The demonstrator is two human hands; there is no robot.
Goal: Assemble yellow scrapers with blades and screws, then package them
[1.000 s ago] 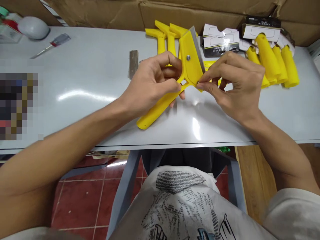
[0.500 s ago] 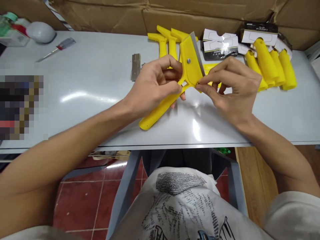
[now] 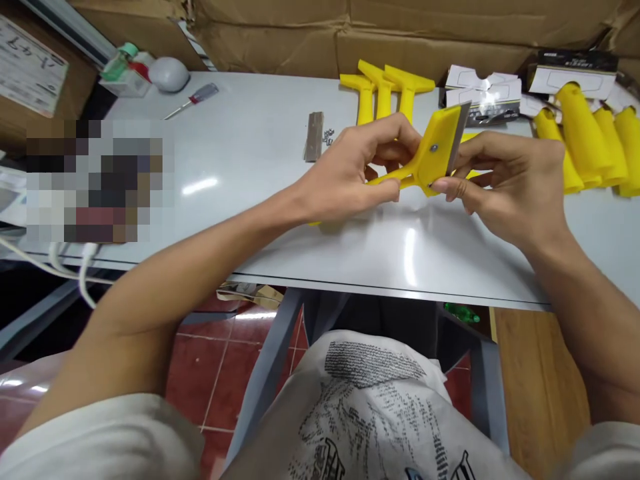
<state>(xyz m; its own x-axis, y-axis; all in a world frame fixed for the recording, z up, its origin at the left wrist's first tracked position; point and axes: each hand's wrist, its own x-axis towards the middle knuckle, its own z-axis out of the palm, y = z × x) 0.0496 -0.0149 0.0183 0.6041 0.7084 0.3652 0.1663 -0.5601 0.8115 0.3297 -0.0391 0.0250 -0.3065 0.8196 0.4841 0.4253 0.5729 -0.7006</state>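
My left hand [image 3: 365, 167] is wrapped round the handle of a yellow scraper [image 3: 440, 137], which is tilted with its head up and to the right. A metal blade [image 3: 459, 139] runs along the head's right edge. One screw [image 3: 434, 148] sits in the middle of the head. At its lower corner, the thumb and fingers of my right hand [image 3: 510, 180] close on the scraper beside a small dark screw [image 3: 431, 185]. The fingertips behind the head are partly hidden. Several loose screws [image 3: 328, 137] lie beside a stack of blades [image 3: 314, 137] on the table.
Yellow scraper handles [image 3: 384, 90] lie at the back of the white table [image 3: 260, 140]. Yellow grips [image 3: 585, 133] and card packaging [image 3: 483, 93] are at the right. A screwdriver [image 3: 193, 100] and a white rounded object [image 3: 169, 74] are at the left; cardboard [image 3: 280, 43] stands behind.
The view has shifted left. The scraper has turned, its handle now mostly behind my left hand. My right thumb has slid off the corner screw, which now shows.
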